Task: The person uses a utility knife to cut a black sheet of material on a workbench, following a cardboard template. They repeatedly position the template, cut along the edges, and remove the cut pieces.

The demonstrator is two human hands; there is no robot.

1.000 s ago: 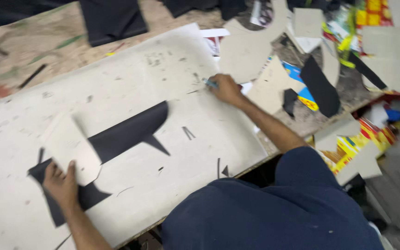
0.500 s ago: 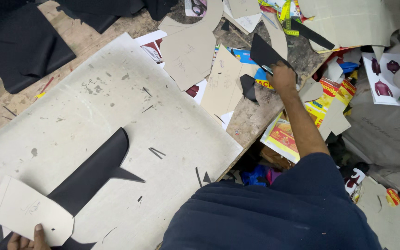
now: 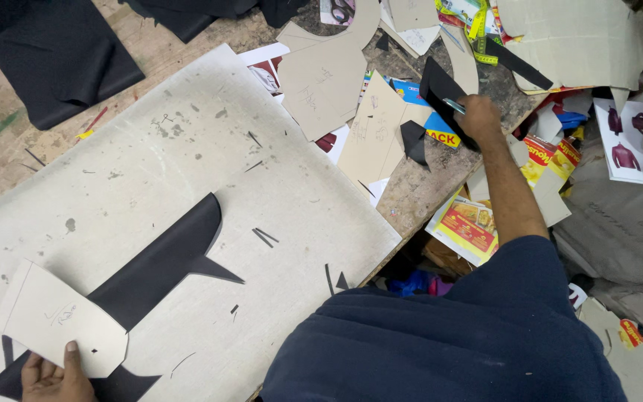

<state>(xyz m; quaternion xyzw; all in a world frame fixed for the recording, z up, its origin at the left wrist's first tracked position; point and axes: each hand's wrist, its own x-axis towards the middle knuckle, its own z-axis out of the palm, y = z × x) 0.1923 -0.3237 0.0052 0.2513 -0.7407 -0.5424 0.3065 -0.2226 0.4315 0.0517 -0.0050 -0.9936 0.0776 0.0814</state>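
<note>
Right arm stretched far out over the table edge, right hand (image 3: 478, 115) closed around a slim metal tool (image 3: 454, 106) and resting on a black cut piece (image 3: 440, 93) among the loose cardboard patterns (image 3: 329, 82). Left hand (image 3: 53, 376) sits at the bottom left corner, fingers curled with the thumb pressed flat on a beige cardboard template (image 3: 57, 320). The template lies on the black material strip (image 3: 161, 264) spread across the grey cutting board (image 3: 150, 164).

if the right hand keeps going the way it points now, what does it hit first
Probably the black cut piece right ahead of the right hand, among the beige card patterns; depth is hard to judge.
</note>
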